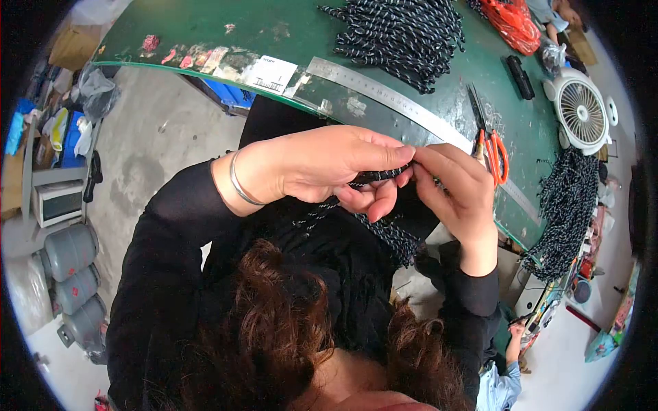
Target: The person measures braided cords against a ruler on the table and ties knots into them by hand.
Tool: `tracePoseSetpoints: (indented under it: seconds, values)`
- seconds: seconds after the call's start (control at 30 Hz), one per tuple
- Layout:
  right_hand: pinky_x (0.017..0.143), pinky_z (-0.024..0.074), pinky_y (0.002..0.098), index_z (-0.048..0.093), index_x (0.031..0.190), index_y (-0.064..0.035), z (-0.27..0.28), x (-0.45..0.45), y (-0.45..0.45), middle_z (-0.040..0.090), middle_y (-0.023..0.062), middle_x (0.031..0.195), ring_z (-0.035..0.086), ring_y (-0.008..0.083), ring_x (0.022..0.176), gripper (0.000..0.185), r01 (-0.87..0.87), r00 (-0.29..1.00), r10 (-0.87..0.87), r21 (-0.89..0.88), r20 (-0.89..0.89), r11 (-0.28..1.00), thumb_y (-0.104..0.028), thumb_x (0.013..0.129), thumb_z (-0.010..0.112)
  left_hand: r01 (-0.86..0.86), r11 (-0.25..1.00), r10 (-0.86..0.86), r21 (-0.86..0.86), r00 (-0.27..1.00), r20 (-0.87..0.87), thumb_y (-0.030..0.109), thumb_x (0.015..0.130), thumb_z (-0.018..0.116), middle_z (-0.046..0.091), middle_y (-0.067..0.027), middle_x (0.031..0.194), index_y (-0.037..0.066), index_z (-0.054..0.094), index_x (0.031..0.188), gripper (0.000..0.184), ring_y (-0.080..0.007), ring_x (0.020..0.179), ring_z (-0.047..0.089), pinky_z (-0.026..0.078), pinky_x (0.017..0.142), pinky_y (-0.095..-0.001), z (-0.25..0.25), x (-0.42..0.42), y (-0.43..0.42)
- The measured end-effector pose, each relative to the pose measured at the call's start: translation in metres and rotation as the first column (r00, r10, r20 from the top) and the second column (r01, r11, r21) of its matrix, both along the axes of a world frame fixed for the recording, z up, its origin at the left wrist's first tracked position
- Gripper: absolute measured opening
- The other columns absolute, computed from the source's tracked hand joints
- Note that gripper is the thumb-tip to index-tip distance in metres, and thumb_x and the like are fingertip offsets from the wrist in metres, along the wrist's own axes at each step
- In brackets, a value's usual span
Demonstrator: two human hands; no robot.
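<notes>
My left hand (343,164), with a silver bangle at the wrist, is closed around a black cord (373,176) flecked with white. Thumb and fingers of my right hand (456,181) pinch the same cord near its end, touching my left thumb tip. The exact cord end is hidden between the fingers. Beneath my hands, more of the flecked cord (394,240) lies across my lap. Beyond them on the green table (288,27) are a long steel ruler (384,94) and orange-handled scissors (490,147), closest to my right hand.
A pile of cut cords (401,41) lies at the table's far side, and another cord bundle (567,205) hangs at the right. A white fan (581,109), black object (521,77), orange-red bag (513,24) and paper label (272,73) are around. Another person's arm (513,346) shows lower right.
</notes>
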State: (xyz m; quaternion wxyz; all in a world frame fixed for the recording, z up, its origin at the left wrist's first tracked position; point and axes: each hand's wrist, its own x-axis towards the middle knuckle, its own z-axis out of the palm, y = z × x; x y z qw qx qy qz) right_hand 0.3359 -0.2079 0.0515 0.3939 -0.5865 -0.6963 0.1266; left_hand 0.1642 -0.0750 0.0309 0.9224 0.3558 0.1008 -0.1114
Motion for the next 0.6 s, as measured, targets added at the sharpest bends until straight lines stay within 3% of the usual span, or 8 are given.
tracePoseSetpoints:
  seconds: [0.13, 0.27, 0.3, 0.37, 0.43, 0.5, 0.53, 0.6]
  values:
    - [0.058, 0.0448, 0.0254, 0.069, 0.098, 0.0009, -0.002, 0.000, -0.004, 0.064, 0.0059, 0.080, 0.054, 0.0137, 0.063, 0.023, -0.012, 0.989, 0.002, 0.070, 0.146, 0.997, 0.010, 0.077, 0.065, -0.014, 1.000, 0.014, -0.017, 1.000, 0.024, 0.036, 0.106, 0.045, 0.064, -0.0142, 0.069, 0.005, 0.052, 0.096, 0.033, -0.0075, 0.044, 0.037, 0.022, 0.039, -0.0162, -0.004, 0.003, -0.003]
    - [0.062, 0.0457, 0.0241, 0.068, 0.100, 0.0008, -0.018, -0.015, -0.007, 0.065, 0.0060, 0.083, 0.056, 0.0126, 0.068, 0.022, 0.252, 0.952, -0.254, -0.036, -0.172, 0.967, 0.008, 0.078, 0.067, -0.045, 0.999, 0.045, 0.001, 0.998, 0.035, 0.040, 0.105, 0.048, 0.060, -0.0107, 0.066, 0.007, 0.056, 0.096, 0.035, -0.0114, 0.052, 0.048, 0.028, 0.044, -0.0187, -0.005, 0.002, -0.002]
    - [0.062, 0.0457, 0.0241, 0.068, 0.100, 0.0008, -0.020, -0.018, -0.006, 0.065, 0.0060, 0.083, 0.056, 0.0126, 0.068, 0.022, 0.255, 0.951, -0.257, -0.034, -0.172, 0.966, 0.008, 0.078, 0.067, -0.043, 0.999, 0.042, 0.003, 0.998, 0.035, 0.040, 0.105, 0.048, 0.060, -0.0107, 0.066, 0.007, 0.056, 0.096, 0.035, -0.0114, 0.052, 0.048, 0.028, 0.044, -0.0187, -0.007, 0.003, -0.003]
    - [0.063, 0.0440, 0.0223, 0.066, 0.101, 0.0019, -0.023, -0.026, -0.002, 0.065, 0.0061, 0.085, 0.056, 0.0116, 0.070, 0.020, 0.309, 0.760, -0.358, -0.183, -0.542, 0.933, 0.007, 0.081, 0.065, -0.182, 0.983, 0.180, 0.017, 0.980, 0.086, 0.038, 0.105, 0.048, 0.062, -0.0110, 0.073, 0.006, 0.057, 0.099, 0.033, -0.0126, 0.058, 0.051, 0.033, 0.048, -0.0190, -0.014, 0.003, -0.007]
    - [0.065, 0.0423, 0.0205, 0.065, 0.102, 0.0031, -0.025, -0.035, 0.005, 0.065, 0.0062, 0.088, 0.056, 0.0106, 0.072, 0.018, 0.297, 0.422, -0.424, -0.320, -0.801, 0.900, 0.005, 0.084, 0.063, -0.311, 0.950, 0.303, 0.035, 0.942, 0.146, 0.036, 0.105, 0.048, 0.065, -0.0113, 0.081, 0.006, 0.058, 0.102, 0.032, -0.0138, 0.064, 0.054, 0.038, 0.053, -0.0193, -0.018, 0.004, -0.010]
    - [0.067, 0.0429, 0.0211, 0.062, 0.106, 0.0028, -0.027, -0.049, 0.004, 0.064, 0.0064, 0.094, 0.056, 0.0116, 0.076, 0.021, 0.386, 0.380, -0.379, -0.227, -0.844, 0.894, 0.002, 0.086, 0.066, -0.399, 0.916, 0.388, 0.040, 0.907, 0.163, 0.034, 0.105, 0.049, 0.065, -0.0098, 0.084, 0.005, 0.058, 0.104, 0.030, -0.0133, 0.066, 0.054, 0.040, 0.058, -0.0200, -0.014, 0.008, -0.016]
    - [0.067, 0.0429, 0.0211, 0.062, 0.106, 0.0028, -0.031, -0.053, 0.003, 0.064, 0.0064, 0.094, 0.056, 0.0116, 0.076, 0.021, 0.393, 0.378, -0.373, -0.217, -0.848, 0.893, 0.002, 0.086, 0.066, -0.495, 0.869, 0.483, 0.028, 0.858, 0.173, 0.031, 0.105, 0.049, 0.065, -0.0084, 0.087, 0.005, 0.059, 0.105, 0.029, -0.0129, 0.069, 0.055, 0.042, 0.063, -0.0207, -0.013, 0.010, -0.022]
    - [0.069, 0.0458, 0.0245, 0.062, 0.107, 0.0020, -0.039, -0.058, 0.001, 0.064, 0.0073, 0.098, 0.057, 0.0145, 0.079, 0.024, 0.355, 0.864, -0.327, 0.001, -0.382, 0.935, 0.001, 0.084, 0.070, -0.665, 0.747, 0.654, -0.004, 0.733, 0.185, 0.026, 0.104, 0.050, 0.065, -0.0055, 0.094, 0.003, 0.060, 0.108, 0.025, -0.0120, 0.075, 0.056, 0.046, 0.072, -0.0222, -0.013, 0.014, -0.029]
